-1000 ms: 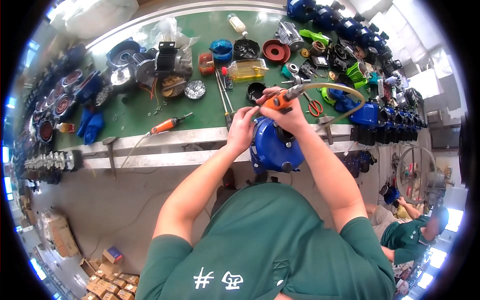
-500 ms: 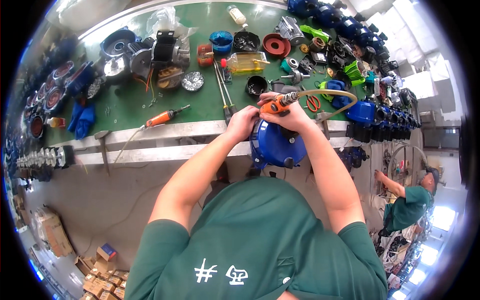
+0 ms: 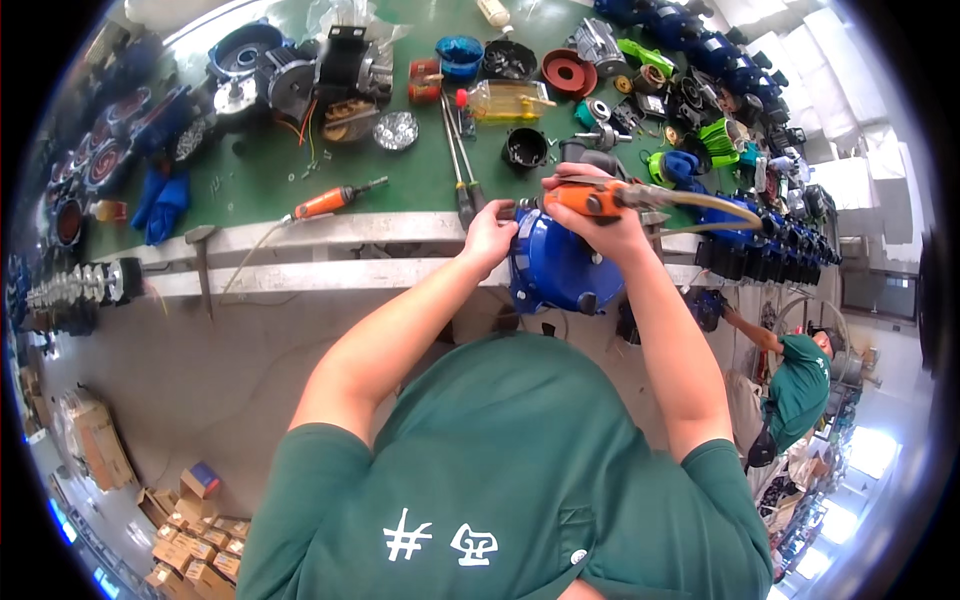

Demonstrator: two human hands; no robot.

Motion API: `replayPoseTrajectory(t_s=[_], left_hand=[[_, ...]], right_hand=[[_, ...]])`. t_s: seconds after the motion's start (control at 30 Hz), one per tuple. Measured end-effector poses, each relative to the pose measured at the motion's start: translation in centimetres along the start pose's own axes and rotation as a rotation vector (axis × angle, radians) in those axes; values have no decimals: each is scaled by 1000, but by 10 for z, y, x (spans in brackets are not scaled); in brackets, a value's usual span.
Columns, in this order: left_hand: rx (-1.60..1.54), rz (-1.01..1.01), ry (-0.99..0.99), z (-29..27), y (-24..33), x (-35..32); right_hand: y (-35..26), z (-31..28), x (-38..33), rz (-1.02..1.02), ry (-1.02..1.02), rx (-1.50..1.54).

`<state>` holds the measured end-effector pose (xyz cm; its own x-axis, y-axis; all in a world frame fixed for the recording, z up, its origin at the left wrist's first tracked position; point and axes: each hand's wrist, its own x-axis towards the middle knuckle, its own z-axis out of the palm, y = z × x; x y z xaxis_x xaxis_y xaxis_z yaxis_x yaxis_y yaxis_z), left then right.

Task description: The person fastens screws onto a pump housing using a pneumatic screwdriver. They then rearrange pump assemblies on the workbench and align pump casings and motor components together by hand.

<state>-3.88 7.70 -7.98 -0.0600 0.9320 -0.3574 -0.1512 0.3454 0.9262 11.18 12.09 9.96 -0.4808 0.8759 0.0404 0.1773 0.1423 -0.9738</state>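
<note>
Two hands meet just right of the frame's centre in the head view, at the near edge of the green workbench [image 3: 300,190]. The right hand [image 3: 600,215] is wrapped tightly around an orange power screwdriver [image 3: 585,198], fingers fully curled over its body, with a pale hose running off toward the right of the frame. The left hand [image 3: 490,235] presses against the upper left side of a blue motor housing [image 3: 555,270], fingers bent and closed on its rim; the housing sits against the bench's front rail, just below both hands.

To drive well here, I would judge that the tool should stand square to the housing face, with the left hand bracing the casting so it cannot twist. The bit's tip is hidden behind the fingers, so its seating cannot be told.

A second orange screwdriver [image 3: 325,203] lies untouched on the bench left of centre.
</note>
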Motion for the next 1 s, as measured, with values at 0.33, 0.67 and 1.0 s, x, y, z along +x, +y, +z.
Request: replayPoseTrajectory(t_s=[0.33,0.67,1.0], left_hand=[[547,645,-148,-19,12,-99],[628,720,-100,-1,2,-115],[512,215,307,39,-12,-134]], right_hand=[[-11,18,-81,-288,-124,-548],[24,15,-92,-349,-201,-475],[33,4,-81,-345,-440,-302]])
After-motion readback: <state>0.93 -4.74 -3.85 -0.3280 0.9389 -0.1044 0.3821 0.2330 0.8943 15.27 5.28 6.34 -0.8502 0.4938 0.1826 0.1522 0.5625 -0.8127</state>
